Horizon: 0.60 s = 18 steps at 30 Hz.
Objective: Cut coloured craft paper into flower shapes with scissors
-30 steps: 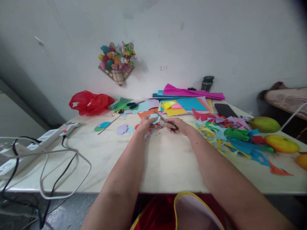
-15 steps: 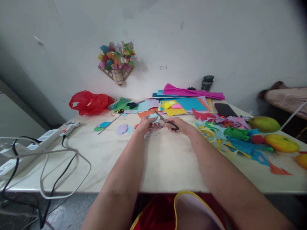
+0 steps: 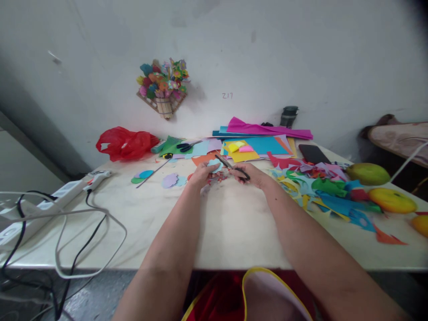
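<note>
My left hand [image 3: 200, 174] pinches a light blue paper cutout [image 3: 216, 166] with a wavy edge. In my right hand [image 3: 249, 173] is a pair of black-handled scissors [image 3: 223, 160], its blades pointing up and left beside the paper. Whether the blades touch the paper I cannot tell. Small paper scraps [image 3: 216, 179] lie on the table under both hands. Left of my left hand rest a lilac scalloped cutout [image 3: 170, 180] and a light blue one [image 3: 181, 180]. Farther left, a blue paper oval [image 3: 146, 174] overlaps a green one.
Coloured paper sheets [image 3: 267, 145] and a second pair of scissors [image 3: 183, 146] lie at the back. A red plastic bag [image 3: 129, 143] sits back left, near a power strip [image 3: 67, 189] with cables. On the right are paper offcuts [image 3: 344, 205], a phone [image 3: 313, 154] and several fruits [image 3: 393, 199].
The scissor blades look closer together than before. Both hands stay in nearly the same place, still holding the paper cutout and the scissors.
</note>
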Each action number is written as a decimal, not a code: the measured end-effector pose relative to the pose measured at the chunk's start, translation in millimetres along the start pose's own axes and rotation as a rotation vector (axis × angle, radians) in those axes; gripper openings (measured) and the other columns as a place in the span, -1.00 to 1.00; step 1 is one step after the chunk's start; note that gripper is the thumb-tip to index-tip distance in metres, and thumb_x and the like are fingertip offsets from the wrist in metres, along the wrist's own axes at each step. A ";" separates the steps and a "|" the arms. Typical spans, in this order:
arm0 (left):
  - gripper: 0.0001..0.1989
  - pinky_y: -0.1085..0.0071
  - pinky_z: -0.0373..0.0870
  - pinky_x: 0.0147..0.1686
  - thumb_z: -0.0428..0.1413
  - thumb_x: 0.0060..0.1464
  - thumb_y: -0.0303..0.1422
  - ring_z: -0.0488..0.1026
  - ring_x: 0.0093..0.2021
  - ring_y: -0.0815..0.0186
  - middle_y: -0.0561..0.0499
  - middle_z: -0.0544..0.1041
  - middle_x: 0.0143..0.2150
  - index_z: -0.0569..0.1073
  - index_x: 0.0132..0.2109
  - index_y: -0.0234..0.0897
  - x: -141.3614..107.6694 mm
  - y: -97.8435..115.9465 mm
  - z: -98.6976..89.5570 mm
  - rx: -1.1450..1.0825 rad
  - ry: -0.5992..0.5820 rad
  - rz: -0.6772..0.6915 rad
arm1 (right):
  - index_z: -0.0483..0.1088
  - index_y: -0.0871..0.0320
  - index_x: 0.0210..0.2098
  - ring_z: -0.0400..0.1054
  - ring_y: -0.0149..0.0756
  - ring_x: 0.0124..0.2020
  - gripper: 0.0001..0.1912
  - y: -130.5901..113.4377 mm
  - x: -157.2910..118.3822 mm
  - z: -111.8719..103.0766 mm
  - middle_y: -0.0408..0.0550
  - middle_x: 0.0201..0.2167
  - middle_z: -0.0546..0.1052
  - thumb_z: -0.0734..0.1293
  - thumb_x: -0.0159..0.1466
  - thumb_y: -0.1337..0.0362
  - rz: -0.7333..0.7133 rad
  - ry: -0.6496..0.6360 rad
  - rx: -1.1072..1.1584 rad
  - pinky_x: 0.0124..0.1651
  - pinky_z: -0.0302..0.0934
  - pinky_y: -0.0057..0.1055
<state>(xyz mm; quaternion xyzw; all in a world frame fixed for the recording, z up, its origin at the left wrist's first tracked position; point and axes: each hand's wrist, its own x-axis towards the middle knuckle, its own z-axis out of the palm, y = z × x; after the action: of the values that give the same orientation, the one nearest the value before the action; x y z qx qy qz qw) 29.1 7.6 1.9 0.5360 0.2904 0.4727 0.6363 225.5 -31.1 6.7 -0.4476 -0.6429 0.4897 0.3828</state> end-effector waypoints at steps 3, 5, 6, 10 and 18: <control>-0.62 0.54 0.16 -0.62 0.38 -0.25 -0.26 0.31 -0.61 0.49 0.05 0.40 -0.58 0.35 -0.45 -0.37 -0.6 0.4 0.1 0.020 -0.016 -0.015 | 0.34 0.19 -0.45 0.18 -0.50 -0.68 -0.73 4.1 2.0 -2.1 -0.19 -0.64 0.37 0.39 0.08 0.11 0.000 -0.001 -0.026 -0.69 -0.13 -0.53; -0.62 0.54 0.16 -0.62 0.37 -0.23 -0.24 0.30 -0.62 0.49 0.06 0.39 -0.60 0.35 -0.44 -0.36 -1.1 0.8 0.2 0.031 -0.036 -0.021 | 0.33 0.18 -0.45 0.19 -0.50 -0.68 -0.73 6.0 3.0 -2.8 -0.18 -0.64 0.38 0.39 0.09 0.10 0.001 -0.018 -0.034 -0.69 -0.15 -0.53; -0.62 0.54 0.18 -0.62 0.36 -0.21 -0.23 0.30 -0.62 0.48 0.06 0.38 -0.61 0.35 -0.44 -0.35 -1.3 1.0 0.5 0.034 -0.050 -0.020 | 0.33 0.18 -0.45 0.18 -0.50 -0.69 -0.73 6.5 3.4 -2.8 -0.17 -0.64 0.39 0.39 0.10 0.10 -0.002 -0.026 -0.038 -0.69 -0.16 -0.53; -0.63 0.53 0.22 -0.61 0.33 -0.16 -0.19 0.30 -0.65 0.48 0.07 0.40 -0.61 0.34 -0.43 -0.34 -1.1 1.7 3.0 0.036 -0.075 -0.017 | 0.33 0.19 -0.46 0.18 -0.51 -0.71 -0.71 4.3 3.2 -0.2 -0.16 -0.65 0.39 0.37 0.11 0.08 0.016 -0.031 -0.026 -0.70 -0.16 -0.53; -0.65 0.51 0.25 -0.59 0.27 -0.07 -0.16 0.38 -0.60 0.41 -0.02 0.47 -0.56 0.35 -0.37 -0.35 0.8 -1.1 1.9 0.054 -0.168 0.023 | 0.34 0.19 -0.45 0.19 -0.50 -0.72 -0.71 -1.0 1.6 3.9 -0.16 -0.67 0.39 0.35 0.09 0.06 0.065 -0.017 0.025 -0.71 -0.16 -0.55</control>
<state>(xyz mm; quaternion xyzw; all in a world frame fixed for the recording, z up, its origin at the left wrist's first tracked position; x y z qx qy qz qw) 31.4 7.6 1.5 0.5940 0.2426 0.4255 0.6382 221.2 -30.8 6.9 -0.4591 -0.6252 0.5135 0.3670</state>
